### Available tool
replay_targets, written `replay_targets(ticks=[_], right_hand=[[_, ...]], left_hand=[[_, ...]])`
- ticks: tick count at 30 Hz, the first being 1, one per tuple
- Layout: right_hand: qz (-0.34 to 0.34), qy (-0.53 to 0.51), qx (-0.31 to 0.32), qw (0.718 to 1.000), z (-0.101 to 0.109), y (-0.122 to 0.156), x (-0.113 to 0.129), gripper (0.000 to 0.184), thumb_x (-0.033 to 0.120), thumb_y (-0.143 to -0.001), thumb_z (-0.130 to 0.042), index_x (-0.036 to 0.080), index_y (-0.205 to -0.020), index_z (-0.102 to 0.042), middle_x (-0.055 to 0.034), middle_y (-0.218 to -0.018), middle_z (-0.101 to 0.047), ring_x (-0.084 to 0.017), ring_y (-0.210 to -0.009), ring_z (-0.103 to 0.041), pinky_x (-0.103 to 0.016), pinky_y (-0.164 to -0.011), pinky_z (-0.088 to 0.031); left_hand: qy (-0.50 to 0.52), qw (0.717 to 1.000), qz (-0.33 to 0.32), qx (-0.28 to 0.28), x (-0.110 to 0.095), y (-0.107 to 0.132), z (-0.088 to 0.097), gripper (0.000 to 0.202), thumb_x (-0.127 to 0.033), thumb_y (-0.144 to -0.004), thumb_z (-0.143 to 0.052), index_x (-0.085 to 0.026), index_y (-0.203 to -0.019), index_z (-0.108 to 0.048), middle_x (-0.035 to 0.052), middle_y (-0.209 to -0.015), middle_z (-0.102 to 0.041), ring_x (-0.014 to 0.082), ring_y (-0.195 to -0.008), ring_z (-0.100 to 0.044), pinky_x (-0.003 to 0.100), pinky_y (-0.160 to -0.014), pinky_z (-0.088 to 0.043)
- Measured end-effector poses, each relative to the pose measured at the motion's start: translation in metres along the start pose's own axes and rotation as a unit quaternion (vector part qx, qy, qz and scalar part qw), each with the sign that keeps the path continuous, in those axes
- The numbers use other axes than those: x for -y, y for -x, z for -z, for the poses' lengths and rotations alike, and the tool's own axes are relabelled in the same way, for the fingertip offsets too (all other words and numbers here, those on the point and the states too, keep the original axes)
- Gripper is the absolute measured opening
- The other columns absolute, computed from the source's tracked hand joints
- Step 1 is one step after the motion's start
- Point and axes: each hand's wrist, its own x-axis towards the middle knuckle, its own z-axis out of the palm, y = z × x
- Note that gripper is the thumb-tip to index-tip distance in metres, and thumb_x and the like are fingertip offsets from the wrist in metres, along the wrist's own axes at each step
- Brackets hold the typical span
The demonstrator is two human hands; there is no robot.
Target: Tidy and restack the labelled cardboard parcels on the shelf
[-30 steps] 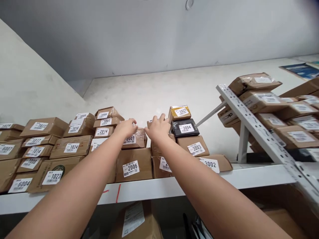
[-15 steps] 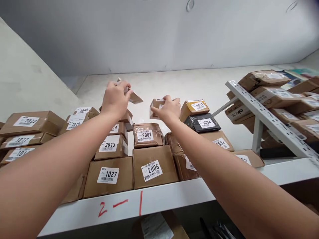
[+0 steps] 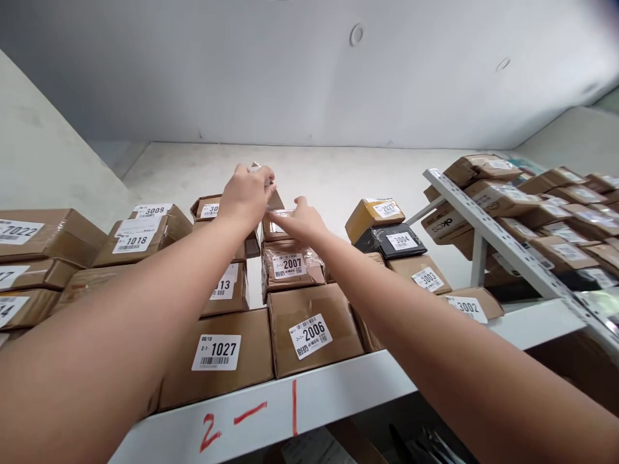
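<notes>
Both my arms reach up to a white shelf point(image 3: 333, 396) packed with labelled brown parcels. My left hand point(image 3: 249, 196) is closed around a small brown box point(image 3: 275, 200) held above the stack. My right hand point(image 3: 298, 222) rests with fingers stretched flat on another small parcel point(image 3: 271, 227), which sits on top of the wrapped parcel marked 2007 point(image 3: 291, 265). The two hands are almost touching. Below them stands the box marked 2006 point(image 3: 312, 328), and the box marked 1027 point(image 3: 217, 351) is beside it.
Left of my arms are stacked boxes 3009 point(image 3: 151, 212) and 1018 point(image 3: 130, 240). To the right lie a yellow box point(image 3: 374, 216), a black parcel 3004 point(image 3: 395, 240) and boxes 3003 point(image 3: 425, 277) and 3002 point(image 3: 471, 304). A slanted white upright point(image 3: 503, 245) separates another bay of parcels. Red marking 2-1 is on the shelf edge.
My right hand has brought its small parcel left and down onto the 2007 parcel and opened over it. My left hand with its box has come right and lower, close to the right hand.
</notes>
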Motion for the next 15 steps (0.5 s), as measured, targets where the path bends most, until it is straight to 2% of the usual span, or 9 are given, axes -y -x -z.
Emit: replay_targets(ticks=[2, 4, 7, 10, 12, 15], right_hand=[[0.019, -0.017, -0.01, 1.0, 0.016, -0.001, -0.014, 0.083, 0.071, -0.081, -0.051, 0.007, -0.133, -0.038, -0.024, -0.125, -0.054, -0.036, -0.116, -0.051, -0.045, -0.093, -0.044], [0.031, -0.004, -0.046, 0.998, 0.035, 0.001, -0.03, 0.075, 0.069, -0.087, -0.044, 0.008, -0.131, -0.041, -0.0221, -0.121, -0.058, -0.034, -0.111, -0.054, -0.044, -0.09, -0.045], [0.051, 0.024, -0.1, 0.993, 0.064, 0.006, -0.056, 0.059, 0.061, -0.091, -0.045, 0.012, -0.124, -0.048, -0.0158, -0.106, -0.064, -0.03, -0.099, -0.06, -0.043, -0.086, -0.045], [0.057, 0.044, -0.116, 0.991, 0.088, 0.013, -0.077, 0.047, 0.055, -0.092, -0.049, 0.014, -0.115, -0.053, -0.0101, -0.092, -0.066, -0.027, -0.09, -0.061, -0.042, -0.082, -0.044], [0.053, 0.052, -0.116, 0.99, 0.101, 0.016, -0.088, 0.042, 0.051, -0.092, -0.051, 0.015, -0.111, -0.054, -0.0091, -0.091, -0.065, -0.025, -0.085, -0.061, -0.04, -0.077, -0.045], [0.05, 0.057, -0.107, 0.991, 0.119, 0.018, -0.102, 0.037, 0.049, -0.09, -0.053, 0.016, -0.106, -0.057, -0.0087, -0.094, -0.064, -0.022, -0.079, -0.061, -0.036, -0.069, -0.044]], left_hand=[[0.0, 1.0, -0.012, -0.003, -0.009, -0.003, -0.004, 0.029, -0.027, -0.09, -0.05, -0.02, -0.115, -0.063, 0.0132, -0.112, -0.054, 0.0209, -0.091, -0.06, 0.036, -0.086, -0.049], [0.0, 0.999, -0.032, -0.02, -0.018, -0.006, -0.006, 0.029, -0.026, -0.09, -0.05, -0.019, -0.115, -0.062, 0.0128, -0.115, -0.053, 0.0203, -0.092, -0.06, 0.036, -0.087, -0.048], [-0.013, 0.999, -0.035, -0.02, -0.029, -0.012, -0.008, 0.03, -0.026, -0.091, -0.05, -0.021, -0.117, -0.061, 0.0122, -0.12, -0.051, 0.0211, -0.096, -0.06, 0.037, -0.089, -0.048], [-0.03, 0.999, -0.002, 0.029, -0.029, -0.017, -0.015, 0.029, -0.029, -0.09, -0.049, -0.021, -0.114, -0.063, 0.0141, -0.116, -0.055, 0.023, -0.09, -0.062, 0.038, -0.083, -0.05], [-0.048, 0.996, 0.021, 0.074, -0.025, -0.019, -0.024, 0.027, -0.03, -0.087, -0.051, -0.021, -0.108, -0.067, 0.0133, -0.108, -0.06, 0.0252, -0.086, -0.063, 0.04, -0.079, -0.051], [-0.092, 0.986, 0.039, 0.133, -0.018, -0.018, -0.036, 0.028, -0.031, -0.085, -0.049, -0.024, -0.104, -0.068, 0.0133, -0.101, -0.063, 0.0312, -0.095, -0.062, 0.043, -0.08, -0.051]])
